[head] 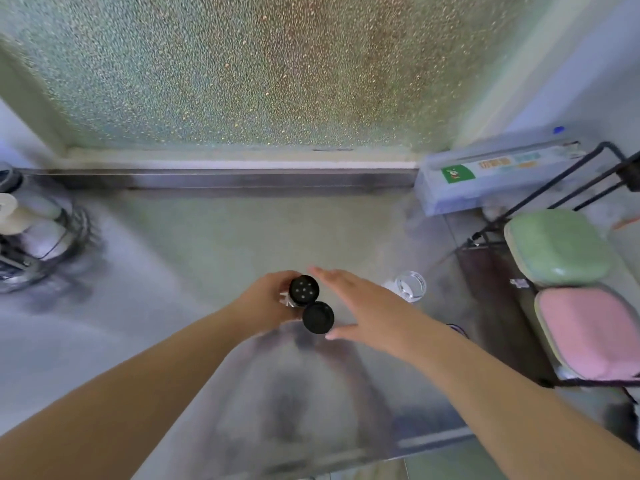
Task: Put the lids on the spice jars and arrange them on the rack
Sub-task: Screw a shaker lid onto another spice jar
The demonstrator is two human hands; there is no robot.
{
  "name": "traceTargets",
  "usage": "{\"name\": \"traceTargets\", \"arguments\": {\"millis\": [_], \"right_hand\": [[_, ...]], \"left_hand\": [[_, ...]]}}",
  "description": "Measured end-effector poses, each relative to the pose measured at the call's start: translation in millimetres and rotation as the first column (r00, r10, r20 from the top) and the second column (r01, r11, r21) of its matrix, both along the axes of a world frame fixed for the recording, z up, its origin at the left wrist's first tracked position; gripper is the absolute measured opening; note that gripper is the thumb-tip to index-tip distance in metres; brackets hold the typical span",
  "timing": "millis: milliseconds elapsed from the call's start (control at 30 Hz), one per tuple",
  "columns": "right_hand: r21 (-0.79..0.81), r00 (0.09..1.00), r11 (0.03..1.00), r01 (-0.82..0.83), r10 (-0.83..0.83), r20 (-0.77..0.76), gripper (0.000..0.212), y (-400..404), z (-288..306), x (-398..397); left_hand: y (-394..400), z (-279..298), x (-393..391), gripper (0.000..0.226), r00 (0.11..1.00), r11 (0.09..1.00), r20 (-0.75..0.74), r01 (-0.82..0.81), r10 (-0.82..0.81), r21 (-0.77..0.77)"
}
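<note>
My left hand (pixel 268 299) grips a spice jar (pixel 302 292) from its left side, above the steel counter. The jar has a black shaker top with several holes, and its hinged black flip cap (pixel 318 317) hangs open toward me. My right hand (pixel 360 308) is just to the right of the jar with fingers straight and spread, thumb near the flip cap; whether it touches the cap I cannot tell. A second clear glass jar (pixel 410 285) without a lid stands on the counter behind my right hand. A black wire rack (pixel 540 199) stands at the far right.
The steel counter (pixel 194 258) runs to a frosted window at the back. A blue box (pixel 485 178) lies at the back right. A green container (pixel 557 247) and a pink one (pixel 588 334) sit in the rack. A wire stand with white items (pixel 31 233) is at the left.
</note>
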State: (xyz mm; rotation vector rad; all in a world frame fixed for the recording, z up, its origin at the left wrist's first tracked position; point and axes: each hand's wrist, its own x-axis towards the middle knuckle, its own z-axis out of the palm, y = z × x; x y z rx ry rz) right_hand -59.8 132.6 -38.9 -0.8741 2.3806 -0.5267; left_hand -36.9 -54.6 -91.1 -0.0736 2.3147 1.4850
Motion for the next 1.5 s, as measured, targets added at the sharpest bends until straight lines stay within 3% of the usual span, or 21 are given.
{"name": "traceTargets", "arguments": {"millis": [100, 233, 300, 433, 500, 667, 800, 867, 967, 1000, 1100, 1167, 1233, 1300, 1433, 1500], "right_hand": [[-0.077, 0.997, 0.996, 0.052, -0.047, 0.065, 0.092, -3, 3, -2], [-0.174, 0.982, 0.978, 0.117, -0.087, 0.169, 0.093, -10, 32, -7], [-0.249, 0.96, 0.953, 0.171, -0.103, 0.262, 0.076, -19, 50, -10], [-0.359, 0.897, 0.893, 0.272, -0.099, 0.432, 0.019, -46, 84, -12], [-0.393, 0.878, 0.862, 0.319, -0.113, 0.464, 0.007, -63, 95, -9], [-0.443, 0.75, 0.764, 0.469, -0.08, 0.656, 0.021, -93, 121, 0], [-0.415, 0.56, 0.733, 0.539, 0.057, 0.826, 0.041, -102, 131, 7], [-0.402, 0.537, 0.742, 0.537, 0.067, 0.841, 0.041, -106, 139, 9], [-0.404, 0.578, 0.749, 0.525, 0.035, 0.815, 0.033, -115, 153, 12], [-0.432, 0.631, 0.745, 0.508, 0.019, 0.775, 0.03, -119, 160, 12], [-0.617, 0.905, 0.702, 0.355, -0.093, 0.415, 0.023, -125, 188, 8], [-0.665, 0.985, 0.733, 0.142, -0.04, 0.166, 0.034, -128, 213, 7], [-0.594, 1.0, 0.804, -0.024, 0.011, -0.027, 0.033, -132, 232, 11], [-0.532, 0.991, 0.843, -0.073, 0.002, -0.132, 0.024, -137, 241, 15], [-0.494, 0.99, 0.866, -0.071, 0.0, -0.143, 0.006, -146, 240, 20], [-0.509, 0.998, 0.861, -0.004, -0.024, -0.05, 0.033, -152, 230, 22]], "left_hand": [[-4, 11, 7, 0.029, 0.999, 1.0, -0.045, -0.012, 0.013, 0.021], [-21, 47, 13, 0.037, 0.988, 0.995, -0.153, 0.002, -0.017, -0.098], [-32, 69, 17, 0.036, 0.976, 0.985, -0.214, 0.004, -0.041, -0.172], [-50, 111, 31, 0.04, 0.947, 0.963, -0.307, 0.005, -0.091, -0.27], [-59, 129, 38, 0.039, 0.946, 0.966, -0.321, -0.053, -0.032, -0.254], [-80, 164, 57, 0.036, 0.907, 0.971, -0.382, -0.224, 0.177, -0.082], [-91, 185, 73, 0.033, 0.885, 0.984, -0.453, -0.16, 0.106, -0.084], [-96, 192, 76, 0.039, 0.858, 0.978, -0.511, -0.151, 0.059, -0.141], [-105, 203, 78, 0.042, 0.831, 0.966, -0.555, -0.169, 0.034, -0.194], [-107, 207, 77, 0.043, 0.821, 0.961, -0.57, -0.181, 0.031, -0.209], [-118, 228, 68, 0.052, 0.785, 0.926, -0.619, -0.242, 0.011, -0.29], [-126, 247, 62, 0.062, 0.76, 0.899, -0.65, -0.273, -0.018, -0.343], [-134, 261, 60, 0.064, 0.743, 0.875, -0.666, -0.275, -0.07, -0.399], [-138, 267, 61, 0.063, 0.729, 0.851, -0.672, -0.27, -0.125, -0.451], [-139, 262, 71, 0.065, 0.701, 0.809, -0.692, -0.301, -0.172, -0.505], [-139, 258, 74, 0.057, 0.648, 0.758, -0.719, -0.331, -0.25, -0.562]]}}
